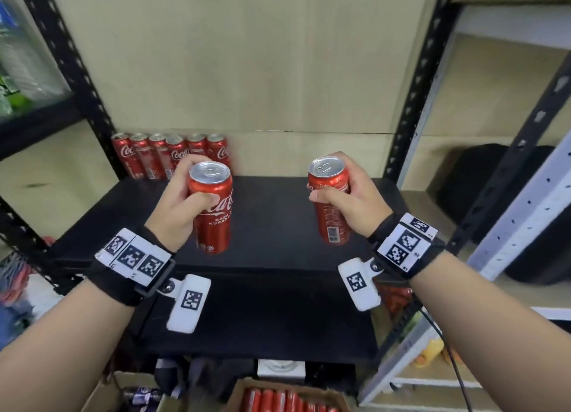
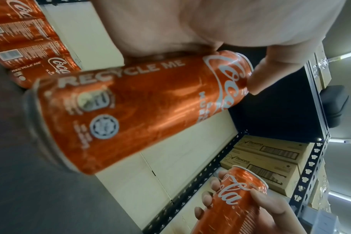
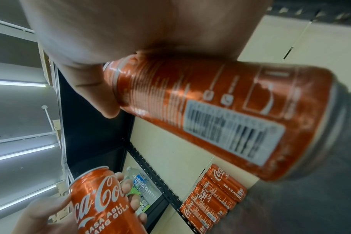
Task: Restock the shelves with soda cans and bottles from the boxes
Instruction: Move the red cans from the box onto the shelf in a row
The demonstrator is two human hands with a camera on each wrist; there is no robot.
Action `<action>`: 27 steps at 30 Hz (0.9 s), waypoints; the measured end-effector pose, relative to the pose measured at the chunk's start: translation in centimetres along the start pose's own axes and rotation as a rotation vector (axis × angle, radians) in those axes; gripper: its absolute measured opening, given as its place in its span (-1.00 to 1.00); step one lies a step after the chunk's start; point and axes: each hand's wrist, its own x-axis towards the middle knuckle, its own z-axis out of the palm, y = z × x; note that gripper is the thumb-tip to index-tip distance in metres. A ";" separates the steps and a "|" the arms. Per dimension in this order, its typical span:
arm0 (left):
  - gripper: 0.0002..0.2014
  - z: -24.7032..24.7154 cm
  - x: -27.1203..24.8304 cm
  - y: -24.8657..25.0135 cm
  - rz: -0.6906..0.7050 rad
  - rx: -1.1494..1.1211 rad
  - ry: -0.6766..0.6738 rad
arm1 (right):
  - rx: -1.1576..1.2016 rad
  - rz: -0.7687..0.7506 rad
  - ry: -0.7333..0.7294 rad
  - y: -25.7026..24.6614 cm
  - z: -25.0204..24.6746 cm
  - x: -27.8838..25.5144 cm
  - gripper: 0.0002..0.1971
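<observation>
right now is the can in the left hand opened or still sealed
Sealed: the can in the left hand shows its pull tab lying flat on an unbroken lid in the head view.

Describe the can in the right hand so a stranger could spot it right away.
Start at the black shelf with a row of red cans at its back left. Above its right half, the right hand grips a red can. Unlike the left hand's can, it shows a barcode, not the logo.

Ahead of your left grip (image 1: 185, 192), the row of cans (image 1: 170, 155) blocks the shelf's (image 1: 278, 226) back-left corner; beyond your right grip (image 1: 346, 195), bare shelf runs to the back wall.
</observation>
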 end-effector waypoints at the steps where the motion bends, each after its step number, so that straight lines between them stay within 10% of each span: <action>1: -0.53 -0.9 0.6 -0.4 0.008 0.017 -0.011 | 0.002 0.004 0.008 0.3 0.7 0.6 -0.58; 27: -0.54 -11.0 11.0 -10.0 -0.187 0.561 -0.275 | -0.226 0.232 0.312 8.4 16.7 9.2 -0.51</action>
